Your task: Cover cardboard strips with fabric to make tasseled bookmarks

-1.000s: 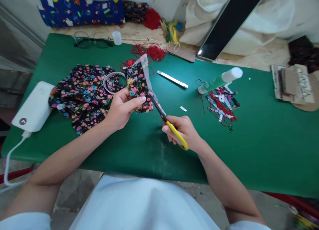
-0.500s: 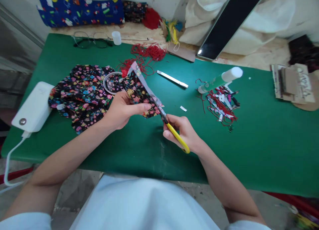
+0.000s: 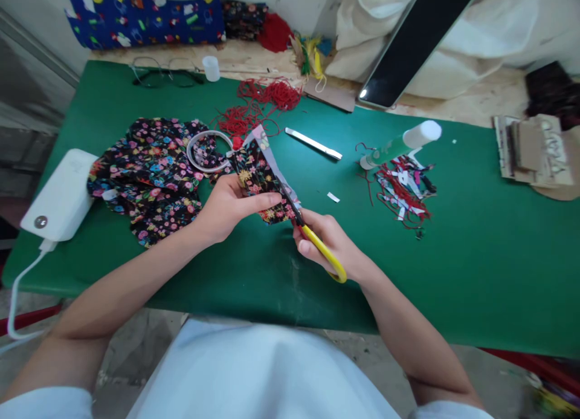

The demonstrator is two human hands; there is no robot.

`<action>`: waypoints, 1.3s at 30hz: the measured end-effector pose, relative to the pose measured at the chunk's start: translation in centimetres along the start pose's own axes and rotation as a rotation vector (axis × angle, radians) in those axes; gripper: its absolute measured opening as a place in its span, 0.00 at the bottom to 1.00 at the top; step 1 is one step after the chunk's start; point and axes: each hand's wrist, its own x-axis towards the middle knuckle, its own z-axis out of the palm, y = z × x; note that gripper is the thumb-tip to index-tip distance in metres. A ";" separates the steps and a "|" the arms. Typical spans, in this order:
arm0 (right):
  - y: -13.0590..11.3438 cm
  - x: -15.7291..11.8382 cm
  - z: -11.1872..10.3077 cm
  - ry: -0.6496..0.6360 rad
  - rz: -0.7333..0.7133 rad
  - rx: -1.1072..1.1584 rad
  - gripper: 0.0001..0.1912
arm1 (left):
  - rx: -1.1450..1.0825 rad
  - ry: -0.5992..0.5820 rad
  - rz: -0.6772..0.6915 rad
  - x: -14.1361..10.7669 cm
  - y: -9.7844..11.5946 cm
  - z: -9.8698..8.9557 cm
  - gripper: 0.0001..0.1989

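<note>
Between thumb and fingers, my left hand (image 3: 231, 207) pinches a piece of black floral fabric (image 3: 256, 170) with a pale edge along its right side. My right hand (image 3: 328, 237) is closed around yellow-handled scissors (image 3: 322, 250). Their dark blades lie along the fabric's lower right part, at the pale edge. Just behind my left hand are a white ring (image 3: 189, 152) and a small red piece (image 3: 237, 142) at the fabric's top. A larger heap of the same floral cloth (image 3: 145, 165) lies on the green table to the left.
White power bank (image 3: 61, 195) with a cable at left. Red cords (image 3: 276, 95), a slim metal-looking cutter (image 3: 313, 144) and a glue stick (image 3: 401, 145) lie beyond my hands. Scraps (image 3: 405, 186) sit at right; glasses (image 3: 167, 74) and a tablet-like dark panel (image 3: 417, 44) at the back.
The held fabric and my left hand have shifted slightly right and towards me. The white ring shows more fully. The scissors remain at the fabric's edge, nearly in place.
</note>
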 end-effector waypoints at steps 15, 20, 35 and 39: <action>-0.3 0.0 0.7 0.050 -0.032 0.031 0.32 | 0.015 0.052 -0.006 -0.4 -0.3 0.3 0.18; -0.5 0.1 0.5 0.036 -0.028 -0.013 0.33 | 0.072 0.065 -0.026 -0.3 -0.4 0.2 0.20; -1.2 -0.3 0.0 -0.005 0.003 -0.085 0.32 | 0.169 0.058 0.049 -0.1 -0.8 0.0 0.24; -1.4 -0.3 -0.1 -0.008 0.015 -0.100 0.33 | 0.133 0.050 0.058 -0.1 -0.8 -0.1 0.22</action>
